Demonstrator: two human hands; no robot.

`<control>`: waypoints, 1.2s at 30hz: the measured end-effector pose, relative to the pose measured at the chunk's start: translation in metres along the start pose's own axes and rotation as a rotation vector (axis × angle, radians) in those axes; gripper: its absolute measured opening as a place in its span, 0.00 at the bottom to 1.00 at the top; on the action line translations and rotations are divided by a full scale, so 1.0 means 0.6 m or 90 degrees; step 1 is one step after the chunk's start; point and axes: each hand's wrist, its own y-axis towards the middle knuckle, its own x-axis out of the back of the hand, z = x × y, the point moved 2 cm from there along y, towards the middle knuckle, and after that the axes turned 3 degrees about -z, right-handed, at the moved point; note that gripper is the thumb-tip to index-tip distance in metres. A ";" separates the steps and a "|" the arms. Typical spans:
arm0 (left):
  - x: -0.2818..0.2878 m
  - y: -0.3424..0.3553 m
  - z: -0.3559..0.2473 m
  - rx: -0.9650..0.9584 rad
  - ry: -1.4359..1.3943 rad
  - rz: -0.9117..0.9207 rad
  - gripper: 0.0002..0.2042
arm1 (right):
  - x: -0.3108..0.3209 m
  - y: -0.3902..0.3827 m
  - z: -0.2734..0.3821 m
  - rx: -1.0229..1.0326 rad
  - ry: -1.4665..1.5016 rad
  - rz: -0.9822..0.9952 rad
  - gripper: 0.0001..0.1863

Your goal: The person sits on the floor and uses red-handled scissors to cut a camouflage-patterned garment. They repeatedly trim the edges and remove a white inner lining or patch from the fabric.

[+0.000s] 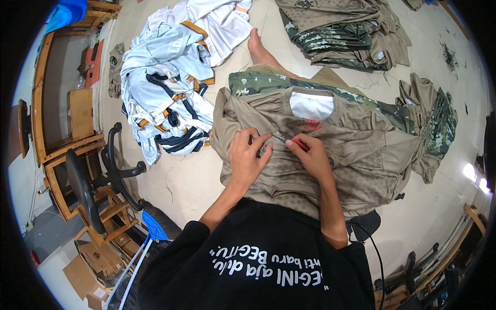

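Left hand (247, 158): half-curling on the tan shirt (361, 150); whether it is pinching cloth, I cannot tell.
Right hand (314, 161): I am gripping a red-handled tool (302, 145).
Tan shirt: spreading before me, over camouflage cloth (253, 84).
Floor (173, 194): carrying a light-blue garment pile (165, 88), a folded stack (341, 36), loose threads (448, 57).
Room: wooden shelving (37, 103) is standing left, a blue broom (155, 227) nearer me.

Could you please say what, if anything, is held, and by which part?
The right hand holds a small tool by its red handle; whether the left hand pinches the tan shirt is unclear.
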 end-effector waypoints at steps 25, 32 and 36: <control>0.012 -0.004 0.028 0.038 -0.149 0.102 0.03 | -0.009 -0.018 0.019 0.217 -0.135 -0.064 0.22; 0.015 -0.008 0.028 0.008 -0.142 0.133 0.03 | -0.014 -0.014 0.014 0.290 -0.151 -0.107 0.19; 0.016 -0.011 0.030 0.014 -0.135 0.162 0.06 | -0.013 -0.018 0.015 0.272 -0.177 -0.101 0.18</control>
